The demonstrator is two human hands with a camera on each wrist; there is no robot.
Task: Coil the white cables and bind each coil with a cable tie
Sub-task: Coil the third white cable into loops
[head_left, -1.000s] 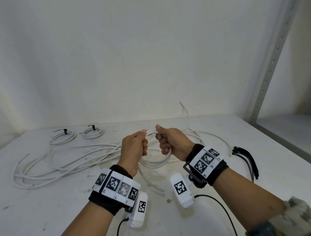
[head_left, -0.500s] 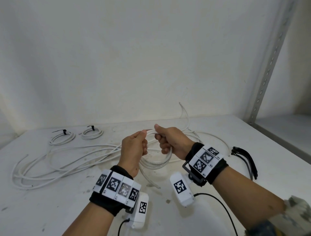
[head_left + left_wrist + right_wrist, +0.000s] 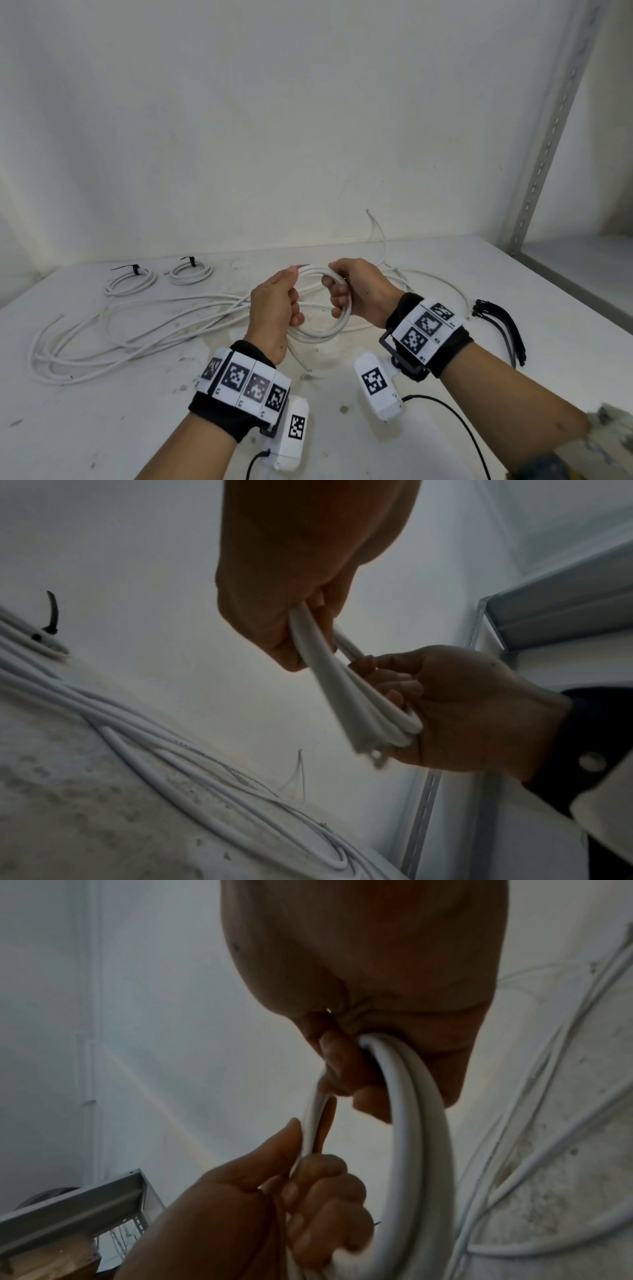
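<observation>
Both hands, left and right, grip one white cable coil; wristband lettering is unreadable.

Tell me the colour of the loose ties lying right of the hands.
Black; the loose ties show best in the head view.

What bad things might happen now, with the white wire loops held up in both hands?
1. The coil has no tie yet. If the right hand or left hand loosens, the loops may spring apart.
2. Its tail end hangs near the loose cables on the table and might snag.
3. The spare black ties lie off to the right, so reaching for one probably leaves one hand holding everything.
</observation>
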